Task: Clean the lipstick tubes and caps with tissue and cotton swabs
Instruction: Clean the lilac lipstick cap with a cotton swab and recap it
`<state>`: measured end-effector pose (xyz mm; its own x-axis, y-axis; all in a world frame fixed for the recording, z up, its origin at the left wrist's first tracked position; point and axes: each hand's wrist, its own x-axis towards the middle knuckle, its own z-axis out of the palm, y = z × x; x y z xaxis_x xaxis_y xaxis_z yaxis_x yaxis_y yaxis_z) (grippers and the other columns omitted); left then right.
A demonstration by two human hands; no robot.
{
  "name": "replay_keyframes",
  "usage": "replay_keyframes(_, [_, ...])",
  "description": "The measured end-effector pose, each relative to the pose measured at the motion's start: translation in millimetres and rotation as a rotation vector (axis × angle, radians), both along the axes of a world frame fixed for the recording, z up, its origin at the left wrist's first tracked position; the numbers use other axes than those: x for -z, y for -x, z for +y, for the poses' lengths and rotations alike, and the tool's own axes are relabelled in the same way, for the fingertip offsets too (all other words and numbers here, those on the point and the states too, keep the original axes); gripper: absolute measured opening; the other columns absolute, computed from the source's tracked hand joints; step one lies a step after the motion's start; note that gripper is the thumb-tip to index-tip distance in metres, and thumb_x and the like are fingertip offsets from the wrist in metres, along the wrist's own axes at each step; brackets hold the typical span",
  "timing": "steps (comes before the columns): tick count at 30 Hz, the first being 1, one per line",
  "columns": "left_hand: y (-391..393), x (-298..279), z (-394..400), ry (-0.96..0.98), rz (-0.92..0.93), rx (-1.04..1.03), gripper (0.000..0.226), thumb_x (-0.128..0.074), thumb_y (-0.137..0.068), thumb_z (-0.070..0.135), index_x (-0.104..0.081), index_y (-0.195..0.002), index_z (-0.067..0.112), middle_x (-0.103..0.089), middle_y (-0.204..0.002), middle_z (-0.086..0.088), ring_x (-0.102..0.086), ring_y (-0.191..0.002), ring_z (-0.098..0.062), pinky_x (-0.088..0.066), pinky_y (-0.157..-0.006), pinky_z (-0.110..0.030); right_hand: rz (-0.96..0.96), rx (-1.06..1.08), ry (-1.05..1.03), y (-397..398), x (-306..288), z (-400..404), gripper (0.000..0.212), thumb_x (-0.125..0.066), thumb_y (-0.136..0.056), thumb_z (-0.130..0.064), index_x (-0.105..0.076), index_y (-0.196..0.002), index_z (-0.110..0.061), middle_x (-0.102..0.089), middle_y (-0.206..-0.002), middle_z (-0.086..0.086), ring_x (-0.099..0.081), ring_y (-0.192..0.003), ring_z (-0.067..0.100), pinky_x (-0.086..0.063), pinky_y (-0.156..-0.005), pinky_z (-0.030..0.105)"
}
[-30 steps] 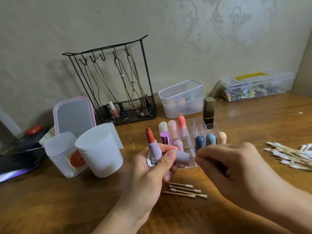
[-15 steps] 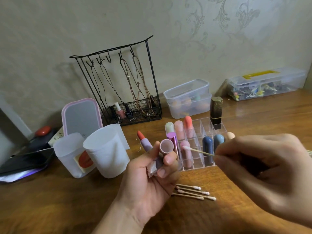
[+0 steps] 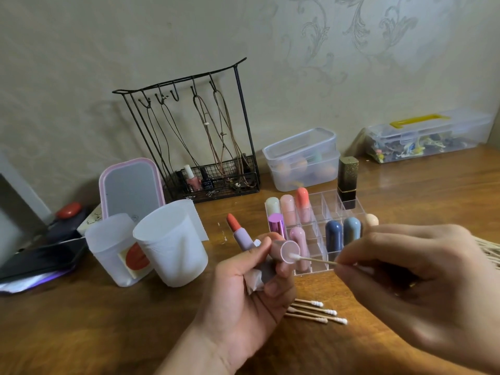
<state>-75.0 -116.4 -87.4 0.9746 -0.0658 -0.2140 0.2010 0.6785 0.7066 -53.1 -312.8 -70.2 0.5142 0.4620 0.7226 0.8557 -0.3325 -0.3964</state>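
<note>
a person's left hand (image 3: pixel 243 288) gripped an uncapped lilac lipstick tube (image 3: pixel 241 234) over a wooden table (image 3: pixel 108 334), its red bullet pointing up and to the left, together with the matching lilac cap (image 3: pixel 287 250), pinched between thumb and fingertips with its open mouth turned toward the right. a crumpled bit of tissue (image 3: pixel 253 280) sat in the same palm, pressed against the tube's base. the right hand (image 3: pixel 422 288) pinched the wooden stick of a cotton swab (image 3: pixel 311 259) between thumb and fingers, its white tip resting just inside the cap's rim. four more cotton swabs (image 3: pixel 316 312) lay side by side on the table below the left hand, and the ends of a further pile of swabs (image 3: pixel 487 249) showed at the right edge behind the right hand. just beyond the hands stood a clear acrylic organizer (image 3: pixel 324 209) holding capped lipsticks in cream, pink, coral, purple and blue, with a black-and-gold lipstick (image 3: pixel 347 182) upright at its back corner. to the left, two translucent white cups (image 3: pixel 151 247) stood touching in front of a pink-framed mirror (image 3: pixel 131 190). a black wire jewelry rack (image 3: pixel 194 136) and two clear plastic boxes (image 3: pixel 303 158) lined the wall.
</note>
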Motion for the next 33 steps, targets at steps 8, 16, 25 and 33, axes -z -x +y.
replay_keyframes(8, [9,-6,-8,-0.426,-0.191,-0.065,0.011,-0.076,-0.067,0.023,-0.076,-0.075,0.015,-0.068,-0.073,-0.002,-0.061,-0.062,-0.007,-0.044,-0.054,-0.019,0.010,0.114,0.125,0,13,8,0.010,-0.067,-0.084,-0.026,-0.067,-0.074,-0.025,-0.056,-0.063,-0.013,-0.046,-0.049,0.005,-0.044,-0.042,0.022])
replay_keyframes(16, [7,-3,-4,-0.527,-0.337,-0.111,0.009,-0.069,-0.075,0.022,-0.075,-0.077,0.015,-0.064,-0.069,-0.005,-0.054,-0.058,-0.009,-0.041,-0.049,-0.018,0.131,0.056,-0.003,-5,14,8,0.011,-0.068,-0.083,-0.022,-0.069,-0.073,-0.025,-0.050,-0.054,-0.017,-0.045,-0.045,-0.003,-0.033,-0.052,0.004])
replay_keyframes(25, [2,1,3,-0.656,-0.456,-0.140,0.013,-0.064,-0.078,0.023,-0.074,-0.082,0.016,-0.064,-0.069,-0.006,-0.049,-0.055,-0.009,-0.040,-0.050,-0.019,0.243,0.025,0.035,-12,13,3,0.014,-0.073,-0.086,-0.022,-0.071,-0.073,-0.026,-0.058,-0.056,-0.015,-0.047,-0.045,0.000,-0.034,-0.046,0.008])
replay_keyframes(33, [-2,5,9,-0.674,-0.424,-0.163,0.017,-0.064,-0.079,0.025,-0.072,-0.085,0.011,-0.060,-0.069,-0.010,-0.047,-0.055,-0.010,-0.040,-0.050,-0.018,0.345,-0.046,0.019,-16,13,1,0.016,-0.071,-0.087,-0.022,-0.072,-0.071,-0.025,-0.056,-0.052,-0.010,-0.043,-0.044,0.001,-0.034,-0.045,0.012])
